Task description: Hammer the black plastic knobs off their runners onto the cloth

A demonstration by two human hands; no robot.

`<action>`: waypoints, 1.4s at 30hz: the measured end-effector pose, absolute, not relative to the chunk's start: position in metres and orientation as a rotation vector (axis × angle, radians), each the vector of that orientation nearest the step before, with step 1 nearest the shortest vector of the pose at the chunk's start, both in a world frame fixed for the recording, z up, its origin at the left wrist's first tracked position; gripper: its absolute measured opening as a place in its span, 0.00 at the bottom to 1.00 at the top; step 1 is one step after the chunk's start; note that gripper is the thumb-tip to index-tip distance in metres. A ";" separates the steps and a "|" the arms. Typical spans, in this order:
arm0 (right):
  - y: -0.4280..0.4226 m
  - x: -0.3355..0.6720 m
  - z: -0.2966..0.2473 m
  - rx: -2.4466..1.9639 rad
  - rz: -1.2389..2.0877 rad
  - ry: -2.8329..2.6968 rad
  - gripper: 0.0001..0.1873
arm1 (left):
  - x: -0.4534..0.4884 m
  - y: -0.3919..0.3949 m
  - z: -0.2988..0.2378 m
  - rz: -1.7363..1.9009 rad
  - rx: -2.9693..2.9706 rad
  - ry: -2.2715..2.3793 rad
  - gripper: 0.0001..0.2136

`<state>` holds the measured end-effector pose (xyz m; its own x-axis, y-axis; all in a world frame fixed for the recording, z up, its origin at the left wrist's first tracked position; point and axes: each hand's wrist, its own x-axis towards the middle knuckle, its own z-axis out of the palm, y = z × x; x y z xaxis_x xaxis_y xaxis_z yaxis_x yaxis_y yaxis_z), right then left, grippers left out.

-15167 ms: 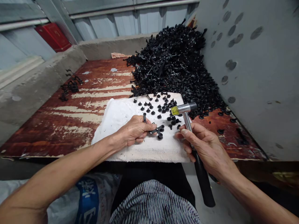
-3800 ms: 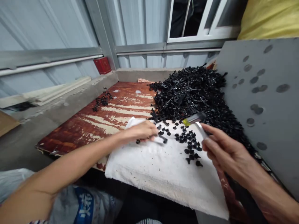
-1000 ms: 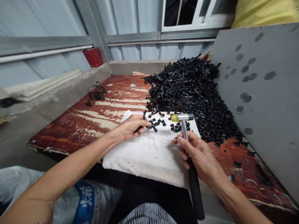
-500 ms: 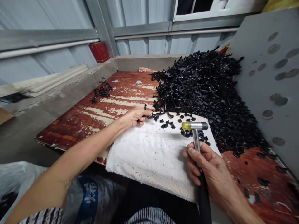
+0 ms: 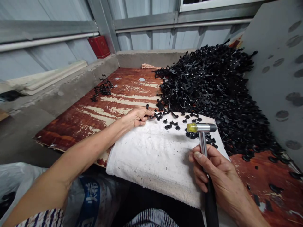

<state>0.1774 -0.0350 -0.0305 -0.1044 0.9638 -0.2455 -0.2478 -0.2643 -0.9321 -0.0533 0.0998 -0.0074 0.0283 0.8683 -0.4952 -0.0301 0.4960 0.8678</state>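
My right hand is wrapped round the handle of a small mallet with a yellow face, a dark face and a metal neck, held over the right side of a white cloth. At the cloth's far left edge, my left hand is closed on a small black plastic part, whose end sticks up above the fingers. More black pieces lie by its fingertips. Several loose round-headed black pieces are scattered over the far part of the cloth, some of them behind the mallet head.
A large heap of black parts covers the back right of the worn red board. A smaller black cluster lies at the left. A grey panel borders the right side; a red tin stands on the ledge.
The view has tilted down and shifted slightly, so the scene sits a little differently. Both hands keep their grips, with little movement over the cloth.
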 end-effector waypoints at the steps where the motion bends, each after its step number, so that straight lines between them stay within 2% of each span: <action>1: -0.035 0.177 -0.030 -1.156 1.566 -0.921 0.18 | -0.054 0.101 -0.008 0.816 0.805 1.358 0.07; 6: -0.036 0.178 -0.029 -1.153 1.567 -0.938 0.18 | -0.056 0.103 -0.011 0.803 0.803 1.346 0.09; 26: -0.035 0.176 -0.030 -1.179 1.560 -0.970 0.18 | -0.047 0.104 -0.004 0.845 0.988 1.546 0.05; 34: -0.034 0.183 -0.030 -1.308 1.528 -1.204 0.17 | -0.043 0.104 0.002 0.781 1.035 1.599 0.05; 36: -0.026 0.186 -0.024 -1.394 1.415 -1.421 0.16 | -0.043 0.105 0.003 0.766 1.046 1.614 0.04; 39: -0.004 0.185 -0.012 -1.388 1.024 -1.750 0.10 | -0.042 0.105 0.005 0.769 1.053 1.649 0.04; 42: 0.024 0.175 0.000 -1.234 0.568 -2.061 0.17 | -0.040 0.104 0.007 0.778 1.049 1.679 0.06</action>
